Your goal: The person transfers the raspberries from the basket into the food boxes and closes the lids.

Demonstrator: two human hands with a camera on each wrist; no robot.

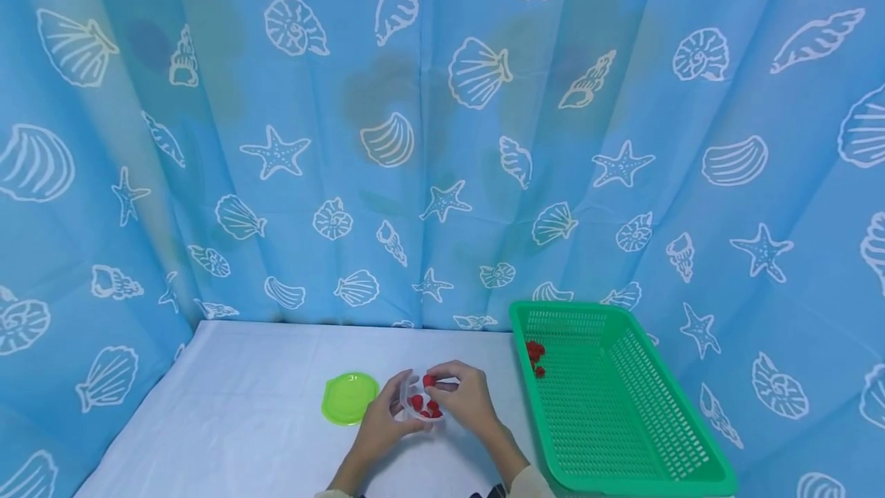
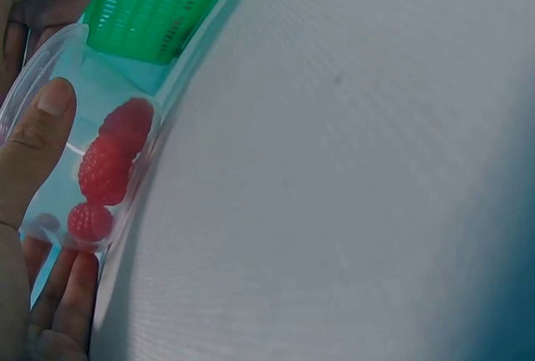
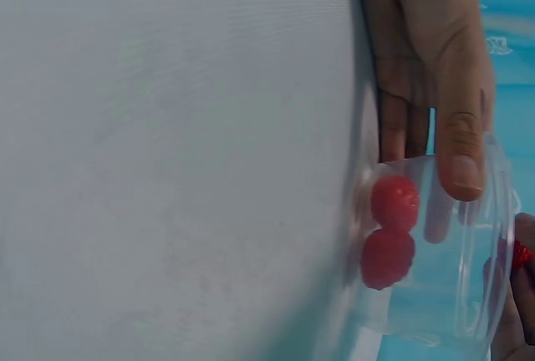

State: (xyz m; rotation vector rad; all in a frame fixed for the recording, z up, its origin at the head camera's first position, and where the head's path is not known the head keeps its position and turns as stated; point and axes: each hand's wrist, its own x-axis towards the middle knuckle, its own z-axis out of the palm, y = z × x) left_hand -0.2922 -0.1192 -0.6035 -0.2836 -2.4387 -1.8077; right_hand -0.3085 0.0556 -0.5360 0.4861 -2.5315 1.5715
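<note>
My left hand (image 1: 384,423) grips a clear plastic container (image 2: 88,156) by its side, thumb on the near wall and fingers around the far one. Several red raspberries (image 2: 106,169) lie in the bottom of it, visible through the wall in both wrist views. Over the container's opening, my right hand (image 1: 465,400) pinches one more raspberry (image 1: 429,380) between thumb and fingertips. That raspberry also shows at the right edge of the right wrist view, beside the container's rim.
A lime-green lid (image 1: 349,398) lies on the white table (image 1: 256,398) to the left of my hands. To the right stands a green plastic basket (image 1: 615,406) with a few raspberries (image 1: 535,352) against its left wall. A blue shell-patterned curtain (image 1: 442,137) hangs behind.
</note>
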